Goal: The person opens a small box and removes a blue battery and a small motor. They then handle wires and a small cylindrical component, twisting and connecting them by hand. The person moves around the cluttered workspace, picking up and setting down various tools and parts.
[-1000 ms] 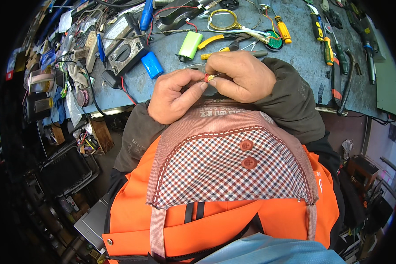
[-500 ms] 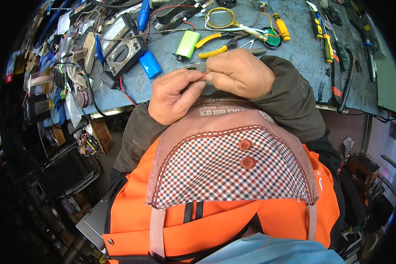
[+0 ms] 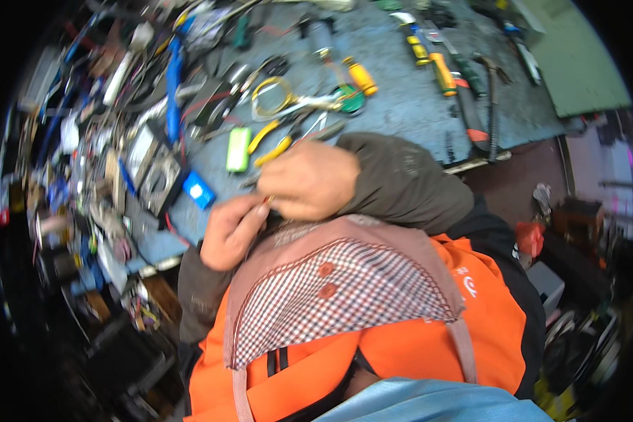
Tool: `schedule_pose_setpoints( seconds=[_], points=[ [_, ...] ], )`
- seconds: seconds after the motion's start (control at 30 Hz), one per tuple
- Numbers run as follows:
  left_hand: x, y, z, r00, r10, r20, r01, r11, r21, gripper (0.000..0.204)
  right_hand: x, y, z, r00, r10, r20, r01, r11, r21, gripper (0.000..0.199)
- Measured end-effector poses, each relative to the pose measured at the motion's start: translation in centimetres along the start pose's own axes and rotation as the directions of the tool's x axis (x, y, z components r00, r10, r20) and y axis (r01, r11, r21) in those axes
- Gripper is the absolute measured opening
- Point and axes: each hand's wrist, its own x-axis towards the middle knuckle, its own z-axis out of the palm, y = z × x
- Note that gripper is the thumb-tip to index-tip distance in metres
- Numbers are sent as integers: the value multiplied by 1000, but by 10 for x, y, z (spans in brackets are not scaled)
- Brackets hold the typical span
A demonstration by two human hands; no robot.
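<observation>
Fine fingertip work, by the look of it: both hands meet just above the near edge of the bench (image 3: pixel 408 126), in front of the apron (image 3: pixel 330 243), on one tiny part (image 3: pixel 268 200). Only a reddish-orange speck shows between the fingertips — blur and fingers hide the rest, so can't tell its shape or whether a wire runs from it.

Step in hand seems to be working that part between two pinches; exact action unclear. The next move probably calls for a firm, steady grip from one side and small, careful finger motion from the other (a thing this small would drop easily).

Left hand (image 3: pixel 230 231): narrow, thumb and index nearly closed at the part, which sits at their tips. Right hand (image 3: pixel 309 179): curled, thumb side against the part, fingertips mostly tucked out of sight — looks like a pinch too, can't tell how tight.

Around them: blue pack (image 3: pixel 199 190) near the left hand, green pack (image 3: pixel 238 150) farther up, yellow-handled pliers (image 3: pixel 274 151) just beyond the right knuckles. Neither hand holds a tool that shows.
</observation>
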Motion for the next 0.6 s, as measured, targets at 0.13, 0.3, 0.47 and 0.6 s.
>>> schedule_pose_setpoints(
  seconds=[0.13,0.3,0.47,0.6],
  points=[
    [-3,-6,-6,987,-88,132,111,979,-174,23,-2,1,7,999,-28,25,29,999,-25,14],
    [5,-4,-18,915,-117,387,268,892,-364,30,-4,9,17,964,-257,-66,246,959,-142,20],
    [13,-14,-20,914,-84,398,251,886,-389,27,-7,11,16,981,-194,-1,194,980,-50,22],
    [15,-13,-15,955,49,292,32,963,-267,23,-8,9,18,990,-70,119,79,994,-72,25]
  ],
)
